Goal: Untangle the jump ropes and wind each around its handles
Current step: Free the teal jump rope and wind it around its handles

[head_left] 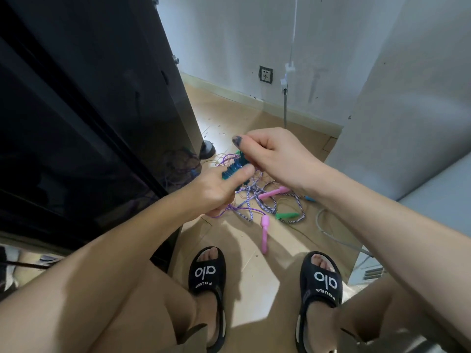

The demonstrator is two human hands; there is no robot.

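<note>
Jump ropes (257,197) are lying tangled on the floor (244,263) betw. the black cabinet (89,118) and grey wall (407,98), w/ pink handles (265,235) and a green handle (286,215) showing. Left hand (216,192) is gripping blue handles (235,169) wound w/ cord, thumb pressing on top, a purple cord (229,208) trailing below it. Right hand (275,156) is clenching at the bundle's upper end; what it's pinching is hidden. Black sandals (207,273) are standing below.

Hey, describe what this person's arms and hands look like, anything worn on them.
Both forearms are bare, with no sleeves, watch or bracelets in view. The left hand and right hand wear no gloves or visible rings. The right thumbnail has dark, chipped polish.
</note>
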